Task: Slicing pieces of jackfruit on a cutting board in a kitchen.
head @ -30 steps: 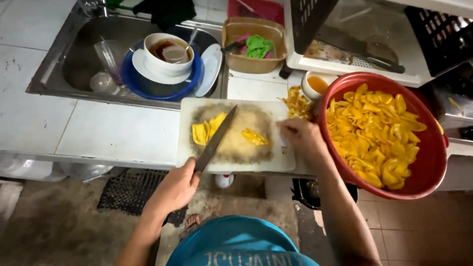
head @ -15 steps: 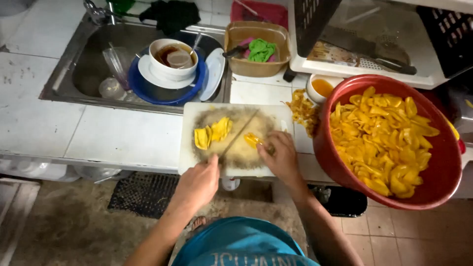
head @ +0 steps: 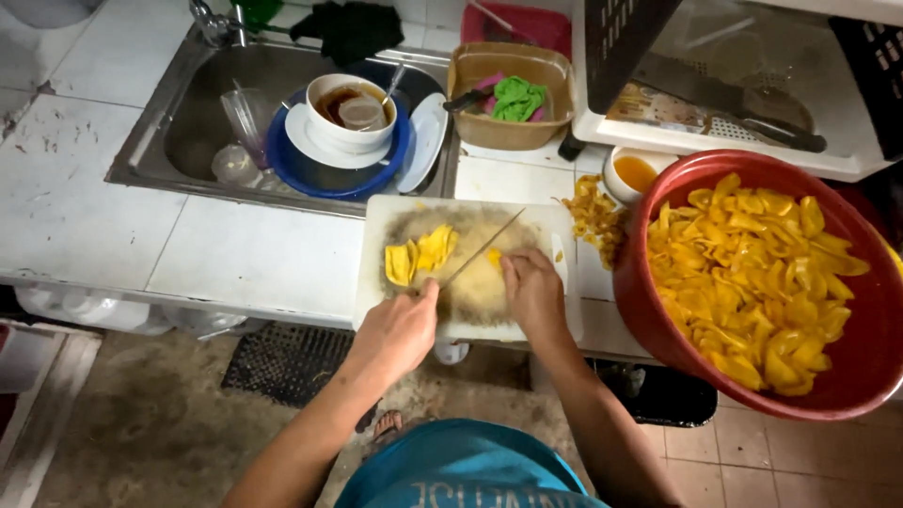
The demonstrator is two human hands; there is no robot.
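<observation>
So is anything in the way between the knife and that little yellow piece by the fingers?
Nothing visible. The left hand holds the knife slanted across the cutting board, and its blade runs right beside the small yellow piece at the right hand fingertips. The cut slices lie on the blade's other side.

Bare tabletop [head: 235, 254] lies open left of the cutting board [head: 376, 282]. To the right, a red bowl [head: 658, 320] crowds the board's edge; behind it, a full sink [head: 188, 113] and brown tub [head: 513, 136] block passage.
</observation>
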